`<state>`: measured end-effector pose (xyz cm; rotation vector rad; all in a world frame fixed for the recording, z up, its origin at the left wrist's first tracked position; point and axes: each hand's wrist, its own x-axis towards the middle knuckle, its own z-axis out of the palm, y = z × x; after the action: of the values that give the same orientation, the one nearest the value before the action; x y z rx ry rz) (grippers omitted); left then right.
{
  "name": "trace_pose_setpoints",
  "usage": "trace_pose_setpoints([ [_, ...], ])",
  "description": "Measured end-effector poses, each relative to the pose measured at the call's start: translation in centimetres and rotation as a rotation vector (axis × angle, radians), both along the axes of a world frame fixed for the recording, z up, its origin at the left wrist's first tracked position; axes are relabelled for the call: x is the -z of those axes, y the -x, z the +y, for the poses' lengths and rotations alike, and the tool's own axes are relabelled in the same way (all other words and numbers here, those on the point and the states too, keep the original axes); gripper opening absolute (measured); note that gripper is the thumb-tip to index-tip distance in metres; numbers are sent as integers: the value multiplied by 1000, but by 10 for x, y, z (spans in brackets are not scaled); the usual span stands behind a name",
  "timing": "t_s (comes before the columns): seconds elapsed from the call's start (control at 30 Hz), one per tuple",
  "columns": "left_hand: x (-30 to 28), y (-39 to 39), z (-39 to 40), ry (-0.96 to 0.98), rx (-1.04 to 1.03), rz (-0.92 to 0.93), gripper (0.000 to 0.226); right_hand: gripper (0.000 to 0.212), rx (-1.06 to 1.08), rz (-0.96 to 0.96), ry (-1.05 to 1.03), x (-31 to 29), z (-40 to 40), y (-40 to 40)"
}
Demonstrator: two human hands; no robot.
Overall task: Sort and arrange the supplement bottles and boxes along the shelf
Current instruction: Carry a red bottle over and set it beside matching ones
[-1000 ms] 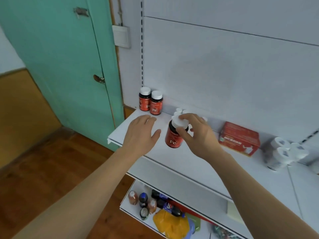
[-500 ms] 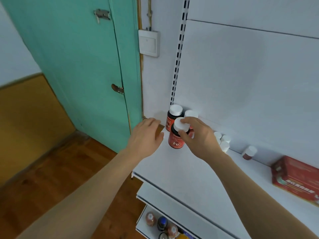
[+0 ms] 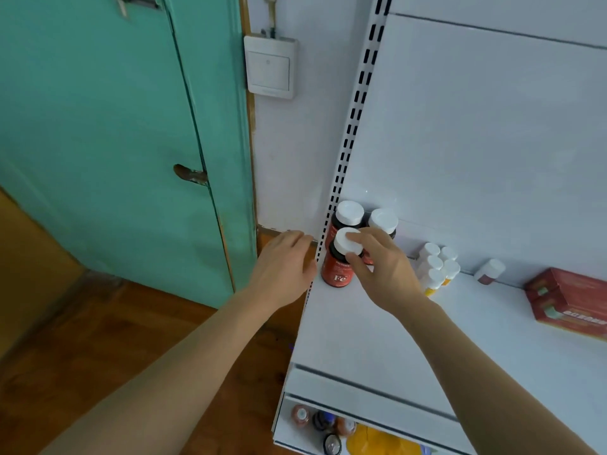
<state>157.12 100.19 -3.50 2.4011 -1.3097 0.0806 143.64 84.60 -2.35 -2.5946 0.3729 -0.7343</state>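
Red "Fe" bottle (image 3: 340,264) under right hand (image 3: 382,270)

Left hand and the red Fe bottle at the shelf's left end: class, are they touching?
Apart. The head view shows the left hand open beside the Fe bottle, with a strip of white shelf edge visible between them; only the right hand grips its cap.

A teal door (image 3: 108,133) with a dark metal latch (image 3: 190,174) fills the left. Beside it, a white wall (image 3: 289,159) carries a light switch (image 3: 270,68). Below lies reddish wooden floor (image 3: 138,326); soft daylight throughout.
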Motion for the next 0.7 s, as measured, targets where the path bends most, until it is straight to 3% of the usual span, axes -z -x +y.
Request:
trace_pose_setpoints([
  [0.17,4,-13,7,12,75,4,50,40,91,52,34,0,14,-5],
  [0.7,-1,-22,6,54,156,25,47,42,210,141,119,4,28,-15],
])
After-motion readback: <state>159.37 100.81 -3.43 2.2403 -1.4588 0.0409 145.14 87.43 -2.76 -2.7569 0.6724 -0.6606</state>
